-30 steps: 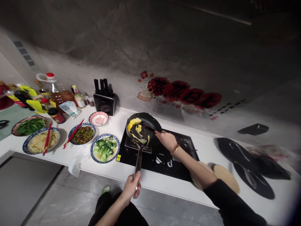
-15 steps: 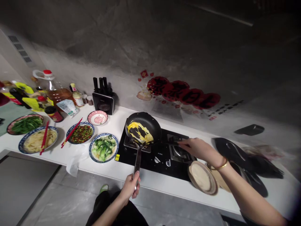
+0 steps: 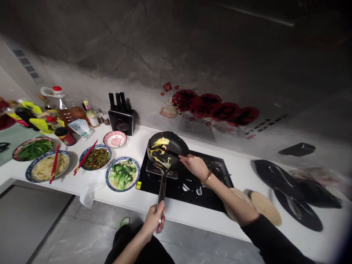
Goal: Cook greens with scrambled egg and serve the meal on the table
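Observation:
A black frying pan [image 3: 178, 143] sits on the left burner of a black stove [image 3: 192, 183], with yellow egg [image 3: 161, 152] spread inside. My left hand [image 3: 154, 219] is closed around the end of the pan's long handle, in front of the counter edge. My right hand [image 3: 194, 165] hovers at the pan's right rim and holds a dark spatula [image 3: 167, 151] whose tip reaches into the egg.
Left of the stove stand plates of greens [image 3: 123, 173], chopped peppers [image 3: 95, 157], noodles [image 3: 47, 165] with red chopsticks and green beans [image 3: 33, 148], a small pink bowl [image 3: 115, 139], a knife block [image 3: 121, 118] and bottles. Right: wooden plates [image 3: 265, 207], dark pan lids [image 3: 291, 190].
Half a second ago my right hand was out to the right over the stove's other burner. It has swung back left to the pan, spatula in the egg. The egg has shifted.

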A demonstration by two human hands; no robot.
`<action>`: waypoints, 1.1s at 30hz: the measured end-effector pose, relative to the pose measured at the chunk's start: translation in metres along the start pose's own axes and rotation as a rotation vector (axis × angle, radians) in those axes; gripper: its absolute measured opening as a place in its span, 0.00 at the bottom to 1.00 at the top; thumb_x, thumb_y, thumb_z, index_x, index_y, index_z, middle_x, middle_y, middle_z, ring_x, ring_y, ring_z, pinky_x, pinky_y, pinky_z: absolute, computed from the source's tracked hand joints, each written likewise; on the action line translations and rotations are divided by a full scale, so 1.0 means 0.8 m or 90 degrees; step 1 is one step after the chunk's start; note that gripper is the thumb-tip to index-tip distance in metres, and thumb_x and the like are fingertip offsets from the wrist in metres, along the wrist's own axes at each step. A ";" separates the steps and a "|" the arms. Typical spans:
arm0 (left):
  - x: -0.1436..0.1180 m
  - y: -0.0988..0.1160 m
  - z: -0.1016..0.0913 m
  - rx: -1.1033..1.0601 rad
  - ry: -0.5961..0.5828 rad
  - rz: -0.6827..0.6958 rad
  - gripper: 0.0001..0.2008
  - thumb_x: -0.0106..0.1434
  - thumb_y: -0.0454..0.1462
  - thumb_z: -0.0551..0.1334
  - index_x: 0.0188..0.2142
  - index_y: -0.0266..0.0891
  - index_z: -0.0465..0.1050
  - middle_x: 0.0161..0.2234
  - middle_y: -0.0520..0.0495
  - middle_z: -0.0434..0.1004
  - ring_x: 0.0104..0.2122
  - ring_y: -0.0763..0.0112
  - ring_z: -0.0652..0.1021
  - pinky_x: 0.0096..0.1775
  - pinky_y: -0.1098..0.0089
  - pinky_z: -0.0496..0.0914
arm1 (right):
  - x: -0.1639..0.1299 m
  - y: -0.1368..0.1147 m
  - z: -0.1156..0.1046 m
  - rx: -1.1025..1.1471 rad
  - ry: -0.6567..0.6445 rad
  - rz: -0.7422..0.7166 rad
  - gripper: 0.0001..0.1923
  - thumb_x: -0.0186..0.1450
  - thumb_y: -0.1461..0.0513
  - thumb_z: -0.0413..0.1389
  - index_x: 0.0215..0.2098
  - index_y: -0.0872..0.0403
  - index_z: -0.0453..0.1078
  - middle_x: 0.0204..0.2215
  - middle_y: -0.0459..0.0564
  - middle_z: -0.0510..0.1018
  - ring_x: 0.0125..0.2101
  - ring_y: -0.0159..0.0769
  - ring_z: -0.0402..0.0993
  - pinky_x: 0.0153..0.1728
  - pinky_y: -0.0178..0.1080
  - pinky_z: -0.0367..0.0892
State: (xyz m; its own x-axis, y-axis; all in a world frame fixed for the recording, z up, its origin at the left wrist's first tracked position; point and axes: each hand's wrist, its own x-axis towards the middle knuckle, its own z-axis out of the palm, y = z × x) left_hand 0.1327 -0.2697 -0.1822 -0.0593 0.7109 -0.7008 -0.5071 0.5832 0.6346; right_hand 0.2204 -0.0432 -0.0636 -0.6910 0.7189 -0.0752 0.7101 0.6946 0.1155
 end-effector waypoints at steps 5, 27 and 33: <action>-0.004 0.003 0.000 0.005 -0.008 0.001 0.32 0.44 0.66 0.54 0.27 0.40 0.58 0.12 0.60 0.58 0.07 0.83 0.56 0.10 0.78 0.44 | -0.046 0.027 -0.030 -0.070 -0.032 0.026 0.17 0.67 0.57 0.46 0.50 0.45 0.71 0.35 0.51 0.80 0.32 0.37 0.77 0.31 0.34 0.68; -0.001 -0.001 0.000 -0.004 -0.004 0.009 0.31 0.45 0.66 0.54 0.27 0.40 0.58 0.12 0.60 0.58 0.07 0.83 0.56 0.10 0.78 0.45 | 0.008 0.031 -0.009 -0.024 -0.028 0.096 0.18 0.68 0.58 0.44 0.49 0.51 0.71 0.36 0.54 0.80 0.37 0.40 0.77 0.36 0.36 0.68; -0.003 -0.002 0.000 -0.013 -0.012 0.011 0.31 0.45 0.66 0.54 0.27 0.40 0.58 0.12 0.60 0.58 0.07 0.83 0.56 0.10 0.79 0.45 | -0.053 0.077 -0.054 0.008 -0.044 0.052 0.16 0.66 0.58 0.46 0.45 0.48 0.75 0.37 0.49 0.81 0.35 0.40 0.78 0.34 0.36 0.69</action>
State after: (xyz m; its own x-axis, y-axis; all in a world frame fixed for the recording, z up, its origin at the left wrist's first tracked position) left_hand 0.1336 -0.2723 -0.1817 -0.0522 0.7281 -0.6834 -0.5234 0.5629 0.6397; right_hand 0.2873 -0.0319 -0.0106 -0.6200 0.7730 -0.1344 0.7655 0.6336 0.1121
